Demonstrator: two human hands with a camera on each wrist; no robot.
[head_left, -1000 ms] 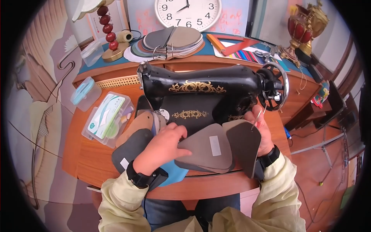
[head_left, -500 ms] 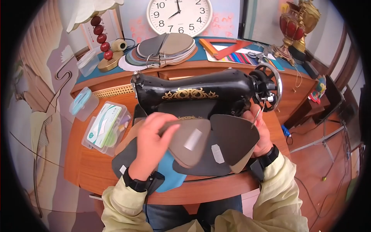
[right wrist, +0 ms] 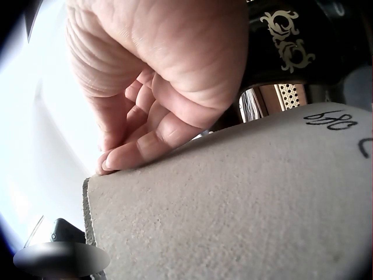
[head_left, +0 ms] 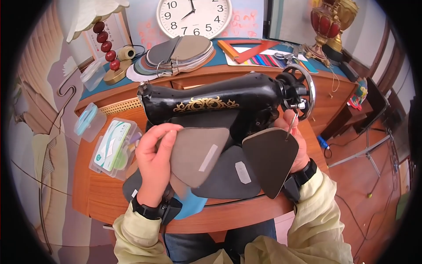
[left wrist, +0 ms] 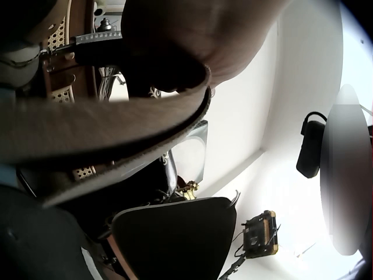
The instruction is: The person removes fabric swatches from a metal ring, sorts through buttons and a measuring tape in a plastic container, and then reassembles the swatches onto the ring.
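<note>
My left hand (head_left: 154, 160) pinches the upper left edge of a taupe leather swatch (head_left: 195, 152) bearing a pale label, raised in front of the black sewing machine (head_left: 246, 90). In the left wrist view that swatch (left wrist: 87, 131) shows nearly edge-on. The right hand (head_left: 302, 147) grips the swatch bundle near its metal ring (head_left: 292, 119). From this ring hangs a dark brown swatch (head_left: 269, 163). Between the hands lies a dark grey swatch (head_left: 226, 176) with a label. In the right wrist view, fingers meet the edge of a beige underside (right wrist: 233, 204) with black handwriting.
Blue leather (head_left: 191, 207) lies by the table's front edge. Clear plastic boxes (head_left: 94, 165) stand at the left. Behind the machine are a second swatch bundle (head_left: 193, 48), a red triangle ruler (head_left: 259, 48), scissors (head_left: 285, 57), a lamp (head_left: 105, 46) and a clock (head_left: 193, 17).
My left hand has taken hold of the taupe swatch, lifted it and swung it leftward, uncovering the dark grey one. The right hand stays by the ring.
</note>
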